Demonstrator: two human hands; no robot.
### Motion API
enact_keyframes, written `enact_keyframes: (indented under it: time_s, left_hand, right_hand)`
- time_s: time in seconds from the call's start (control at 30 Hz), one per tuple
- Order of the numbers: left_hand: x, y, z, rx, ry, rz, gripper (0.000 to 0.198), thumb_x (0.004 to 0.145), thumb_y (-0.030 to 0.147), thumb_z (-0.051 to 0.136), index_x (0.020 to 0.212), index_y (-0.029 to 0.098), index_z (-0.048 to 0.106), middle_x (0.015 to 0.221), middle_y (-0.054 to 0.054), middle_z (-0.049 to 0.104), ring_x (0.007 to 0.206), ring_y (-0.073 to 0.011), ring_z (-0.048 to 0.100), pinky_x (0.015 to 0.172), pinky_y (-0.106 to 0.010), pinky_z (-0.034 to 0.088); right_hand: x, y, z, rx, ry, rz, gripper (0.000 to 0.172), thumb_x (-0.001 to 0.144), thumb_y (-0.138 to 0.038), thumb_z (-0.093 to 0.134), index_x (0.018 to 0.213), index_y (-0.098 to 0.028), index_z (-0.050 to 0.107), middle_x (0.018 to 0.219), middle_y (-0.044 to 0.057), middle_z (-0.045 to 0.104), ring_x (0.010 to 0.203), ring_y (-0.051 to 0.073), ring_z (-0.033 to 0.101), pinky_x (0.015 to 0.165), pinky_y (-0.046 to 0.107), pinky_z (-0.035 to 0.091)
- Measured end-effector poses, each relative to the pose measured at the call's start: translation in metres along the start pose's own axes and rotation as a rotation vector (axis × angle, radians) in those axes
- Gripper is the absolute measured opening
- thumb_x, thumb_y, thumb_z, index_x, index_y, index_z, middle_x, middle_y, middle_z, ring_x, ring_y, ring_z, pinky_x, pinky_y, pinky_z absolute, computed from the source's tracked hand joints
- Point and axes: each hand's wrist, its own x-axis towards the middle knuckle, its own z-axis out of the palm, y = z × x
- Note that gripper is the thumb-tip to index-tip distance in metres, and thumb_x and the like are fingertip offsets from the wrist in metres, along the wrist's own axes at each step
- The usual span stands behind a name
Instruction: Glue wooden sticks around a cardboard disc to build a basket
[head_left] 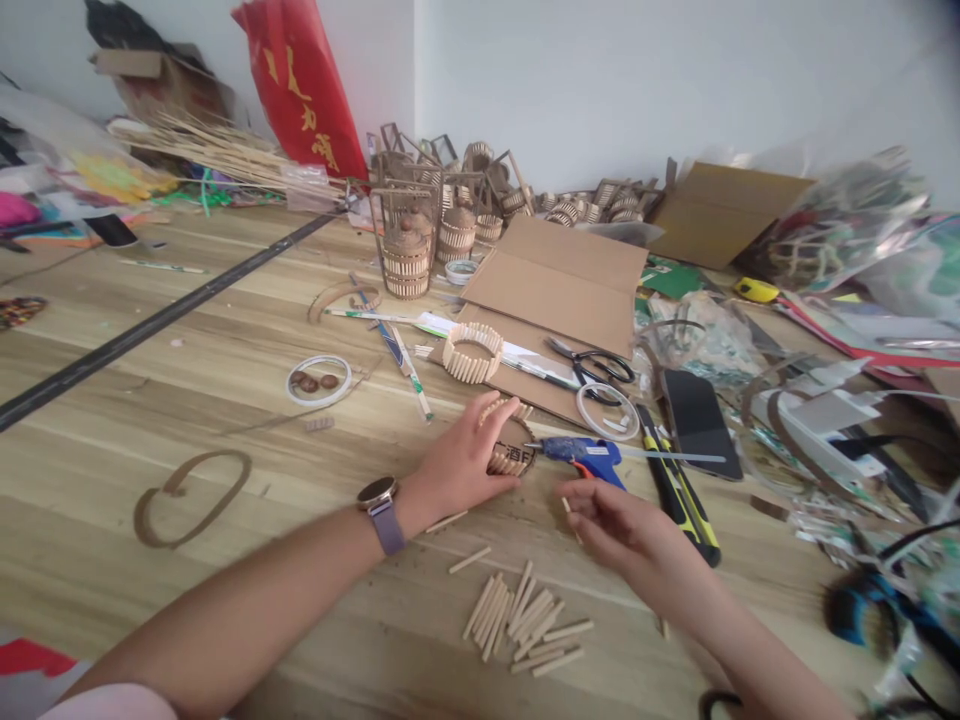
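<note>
My left hand (465, 455) curls its fingers over a small ring of wooden sticks (511, 467) standing on the table, with dark printed characters visible inside it. The tip of a blue glue gun (592, 455) meets the ring's right side. My right hand (611, 520) pinches a short wooden stick (566, 506) just below the glue gun, apart from the ring. Loose sticks (525, 620) lie in a pile in front of me, between my forearms. Behind my left hand stands a second, paler stick ring (472, 353).
Scissors (600, 365), a tape roll (609, 410), a yellow-black utility knife (679, 490) and a phone (699, 425) lie to the right. Cardboard (559, 275) lies behind. Finished stick buckets (407, 255) crowd the wall. A dark strip (172, 315) crosses the left.
</note>
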Motion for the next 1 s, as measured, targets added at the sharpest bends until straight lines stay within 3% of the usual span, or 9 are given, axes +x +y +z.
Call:
enact_keyframes:
  time_s: [0.3,0.57,1.0]
  left_hand:
    - [0.002,0.001,-0.001,0.026,-0.021,-0.012,0.094,0.068,0.022,0.080,0.142,0.024,0.022,0.143,-0.018,0.031,0.137,-0.0339,0.034,0.110,-0.055,0.035]
    - [0.002,0.003,-0.002,0.034,0.002,0.019,0.086,0.074,0.026,0.077,0.142,0.023,0.023,0.142,-0.018,0.034,0.137,-0.0332,0.035,0.110,-0.055,0.036]
    - [0.001,0.004,-0.002,-0.001,0.005,0.008,0.081,0.076,0.027,0.075,0.141,0.021,0.028,0.143,-0.019,0.035,0.138,-0.0330,0.034,0.111,-0.055,0.034]
  right_hand:
    - [0.026,-0.007,0.000,0.034,0.070,0.001,0.020,0.082,-0.041,0.054,0.078,-0.022,0.056,0.059,-0.004,0.054,0.051,0.012,0.046,0.047,0.023,0.035]
    - [0.040,-0.013,0.005,-0.051,0.074,-0.035,0.019,0.082,-0.039,0.053,0.079,-0.021,0.058,0.068,0.001,0.065,0.060,0.016,0.055,0.056,0.027,0.043]
    - [0.039,-0.017,0.011,-0.117,0.088,-0.120,0.016,0.085,-0.031,0.051,0.077,-0.021,0.059,0.065,0.000,0.064,0.057,0.014,0.054,0.053,0.025,0.041]
